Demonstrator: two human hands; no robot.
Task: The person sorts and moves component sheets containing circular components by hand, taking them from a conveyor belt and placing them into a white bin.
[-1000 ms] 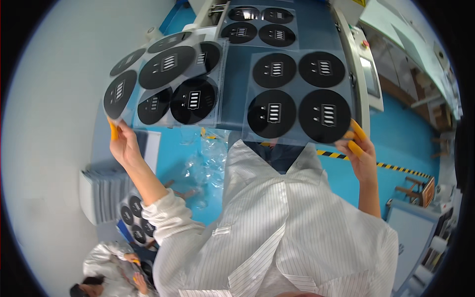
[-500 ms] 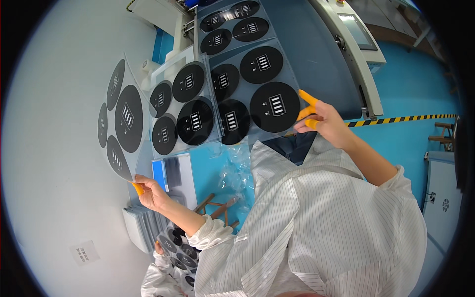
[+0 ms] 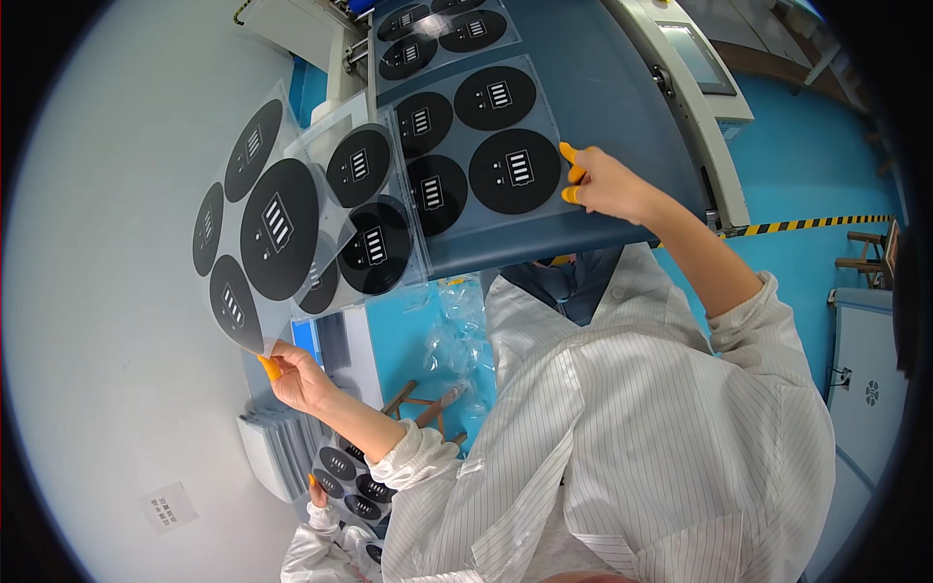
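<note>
My left hand (image 3: 299, 377), an orange finger cot on one finger, pinches the lower corner of a clear film sheet (image 3: 313, 146) printed with several black discs (image 3: 279, 228). That sheet stands tilted and bowed, overlapping a stack of similar sheets (image 3: 413, 264). Beside the stack, another clear printed sheet (image 3: 466, 225) lies on the dark conveyor belt (image 3: 612, 107). At its right edge is my right hand (image 3: 604, 183), with orange cots on its fingers. Those fingers are bent but apart, touching or very near the edge.
Farther up the belt lies another printed sheet (image 3: 449, 49). The machine's side rail (image 3: 671, 92) and screen (image 3: 698, 58) border the belt on the right. Below left, a co-worker's hand (image 3: 317, 494) is beside more disc-printed sheets (image 3: 335, 463). Wooden stools and crumpled clear plastic (image 3: 457, 335) are below.
The sheet by my right hand has shifted away and left, and now lies flatter on the belt. My right hand moved with it. The sheet in my left hand has swung right over the stack.
</note>
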